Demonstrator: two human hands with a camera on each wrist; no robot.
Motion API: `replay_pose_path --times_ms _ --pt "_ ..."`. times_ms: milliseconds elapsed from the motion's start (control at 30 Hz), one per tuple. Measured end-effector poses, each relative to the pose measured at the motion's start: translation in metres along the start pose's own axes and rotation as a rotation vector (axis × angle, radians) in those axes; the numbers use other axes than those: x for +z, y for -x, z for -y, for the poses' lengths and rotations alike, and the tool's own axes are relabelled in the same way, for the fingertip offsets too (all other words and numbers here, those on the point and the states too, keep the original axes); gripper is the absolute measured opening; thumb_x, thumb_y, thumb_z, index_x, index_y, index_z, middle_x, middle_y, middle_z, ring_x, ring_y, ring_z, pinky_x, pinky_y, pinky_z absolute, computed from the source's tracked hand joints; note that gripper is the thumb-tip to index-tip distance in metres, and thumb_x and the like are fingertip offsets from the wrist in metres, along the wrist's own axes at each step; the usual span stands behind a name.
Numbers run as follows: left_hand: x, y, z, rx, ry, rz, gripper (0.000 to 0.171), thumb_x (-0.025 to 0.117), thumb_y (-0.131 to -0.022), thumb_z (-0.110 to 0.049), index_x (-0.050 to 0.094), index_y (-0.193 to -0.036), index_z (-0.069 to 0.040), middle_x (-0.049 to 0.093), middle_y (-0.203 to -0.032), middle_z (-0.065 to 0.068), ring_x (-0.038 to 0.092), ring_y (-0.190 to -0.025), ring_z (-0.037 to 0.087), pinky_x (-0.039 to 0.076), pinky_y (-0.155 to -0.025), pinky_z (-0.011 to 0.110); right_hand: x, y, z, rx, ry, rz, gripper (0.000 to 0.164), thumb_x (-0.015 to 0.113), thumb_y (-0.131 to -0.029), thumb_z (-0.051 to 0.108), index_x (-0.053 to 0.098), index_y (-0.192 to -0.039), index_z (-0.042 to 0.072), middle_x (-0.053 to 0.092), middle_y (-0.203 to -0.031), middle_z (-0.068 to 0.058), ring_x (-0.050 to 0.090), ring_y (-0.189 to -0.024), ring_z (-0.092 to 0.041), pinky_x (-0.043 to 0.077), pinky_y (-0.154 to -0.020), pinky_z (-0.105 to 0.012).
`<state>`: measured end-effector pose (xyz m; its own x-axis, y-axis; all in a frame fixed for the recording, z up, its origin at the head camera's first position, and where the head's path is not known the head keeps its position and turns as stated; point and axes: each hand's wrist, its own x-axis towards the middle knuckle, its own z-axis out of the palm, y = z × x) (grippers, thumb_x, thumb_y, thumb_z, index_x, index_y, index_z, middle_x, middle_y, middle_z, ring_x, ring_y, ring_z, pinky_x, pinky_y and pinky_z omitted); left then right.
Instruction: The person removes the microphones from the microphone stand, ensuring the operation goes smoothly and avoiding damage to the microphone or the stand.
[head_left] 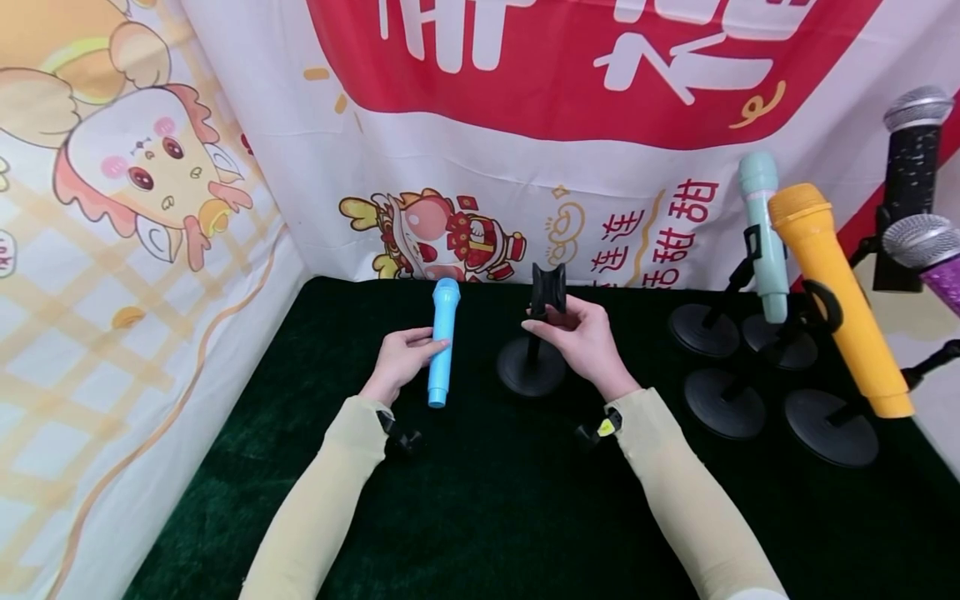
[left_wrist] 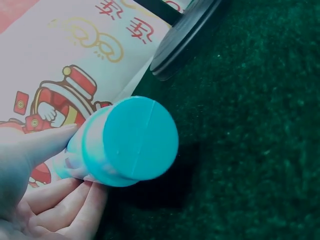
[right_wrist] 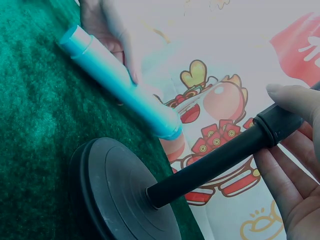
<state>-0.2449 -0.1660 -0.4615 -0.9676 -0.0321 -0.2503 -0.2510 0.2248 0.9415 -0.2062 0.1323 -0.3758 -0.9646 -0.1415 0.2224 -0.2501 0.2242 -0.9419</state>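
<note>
My left hand (head_left: 405, 360) grips a light blue microphone (head_left: 444, 333) around its middle, thumb across the front, its head pointing away from me. In the left wrist view the butt end of the microphone (left_wrist: 141, 139) faces the camera. To its right, my right hand (head_left: 583, 340) holds a black microphone stand (head_left: 531, 367) near the top of its post, just below the curved clip. The right wrist view shows the thumb and fingers around the collar of the stand (right_wrist: 210, 167). Microphone and stand are apart. The stand's round base seems close to the cloth; contact is unclear.
On the right, several black stands hold microphones: a pale green one (head_left: 765, 233), a yellow one (head_left: 840, 300), a black one (head_left: 911, 183) and a purple one (head_left: 941, 267). A dark green cloth (head_left: 480, 500) covers the table. Printed fabric (head_left: 300, 167) hangs behind and at the left.
</note>
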Motion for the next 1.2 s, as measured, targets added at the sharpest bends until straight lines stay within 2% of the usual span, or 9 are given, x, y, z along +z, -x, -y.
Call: replay_pose_path --times_ms 467,933,1067,1200 --pt "0.004 0.000 -0.001 -0.018 -0.065 -0.019 0.057 0.080 -0.090 -0.033 0.062 -0.137 -0.006 0.068 -0.126 0.012 0.068 -0.109 0.024 0.053 -0.096 0.040 0.000 0.000 -0.001 0.010 -0.019 0.000 0.025 0.080 -0.091 0.013 0.074 -0.111 0.000 0.074 -0.109 -0.015 0.071 -0.103 -0.021 0.056 -0.092 -0.035" --pt "0.006 0.001 -0.007 -0.084 -0.119 -0.042 0.063 0.083 -0.086 -0.036 0.060 -0.138 -0.010 0.067 -0.124 0.011 0.068 -0.104 0.024 0.055 -0.093 0.042 -0.001 0.000 -0.004 0.028 -0.007 0.004 0.027 0.079 -0.092 0.014 0.073 -0.114 0.000 0.073 -0.112 -0.015 0.070 -0.104 -0.022 0.055 -0.093 -0.038" --pt "0.003 0.003 -0.009 -0.060 -0.141 -0.054 0.064 0.083 -0.086 -0.038 0.059 -0.140 -0.011 0.066 -0.125 0.011 0.067 -0.107 0.025 0.053 -0.095 0.043 -0.001 0.000 -0.003 0.021 -0.013 0.004 0.026 0.079 -0.091 0.013 0.073 -0.114 0.000 0.073 -0.111 -0.016 0.070 -0.104 -0.024 0.056 -0.093 -0.038" --pt "0.000 0.003 -0.015 0.017 -0.145 -0.087 0.062 0.081 -0.088 -0.039 0.060 -0.140 -0.011 0.065 -0.126 0.010 0.062 -0.113 0.025 0.049 -0.101 0.044 -0.001 -0.006 -0.015 0.016 -0.010 0.000 0.028 0.080 -0.091 0.014 0.073 -0.115 0.000 0.073 -0.111 -0.014 0.070 -0.104 -0.024 0.056 -0.092 -0.039"
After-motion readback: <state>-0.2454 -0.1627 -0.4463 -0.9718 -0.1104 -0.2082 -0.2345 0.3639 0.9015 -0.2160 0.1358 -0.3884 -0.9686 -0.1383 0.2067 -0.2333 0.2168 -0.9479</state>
